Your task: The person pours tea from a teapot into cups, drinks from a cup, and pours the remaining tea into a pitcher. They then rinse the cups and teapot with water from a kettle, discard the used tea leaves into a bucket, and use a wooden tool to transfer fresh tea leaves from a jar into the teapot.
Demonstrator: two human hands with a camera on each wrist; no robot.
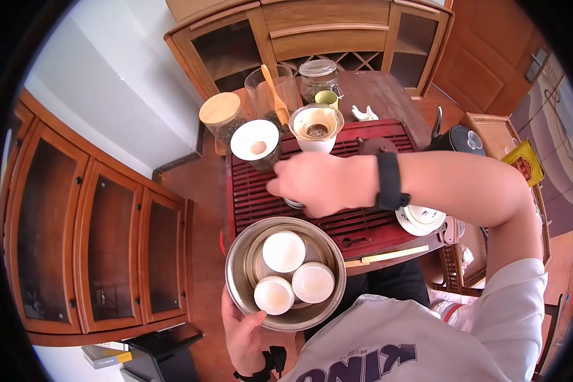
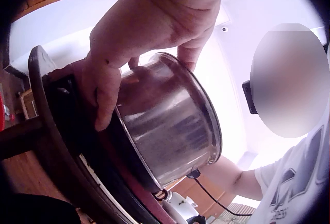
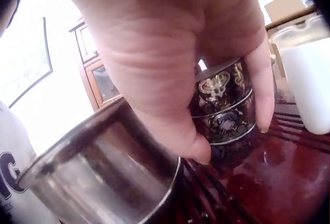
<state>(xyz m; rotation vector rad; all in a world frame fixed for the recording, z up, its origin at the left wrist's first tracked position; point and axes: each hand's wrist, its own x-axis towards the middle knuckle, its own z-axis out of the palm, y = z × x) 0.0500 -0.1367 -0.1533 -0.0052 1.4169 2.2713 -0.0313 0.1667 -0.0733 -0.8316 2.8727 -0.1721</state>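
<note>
My left hand [image 1: 243, 334] grips the rim of a round stainless steel pot [image 1: 232, 267], its thumb over the near edge. Three white cups [image 1: 284, 251] sit inside it. In the left wrist view the pot's shiny wall [image 2: 170, 121] tilts beside the table edge, with fingers spread along it. Across the slatted red tea tray [image 1: 363, 232] reaches my right hand [image 1: 318, 184]. Its thumb and fingers grip a dark, gold-patterned round vessel with silver bands [image 3: 227, 116], low over the tray. From the head view this vessel is mostly hidden under the hand.
Behind the right hand stand a white-topped jar [image 1: 254, 137], a strainer on a white cup [image 1: 316, 127] and a wood-lidded jar [image 1: 221, 111]. A brown teapot [image 1: 375, 146], a dark kettle [image 1: 461, 139] and a white lidded bowl [image 1: 420, 219] lie to the right.
</note>
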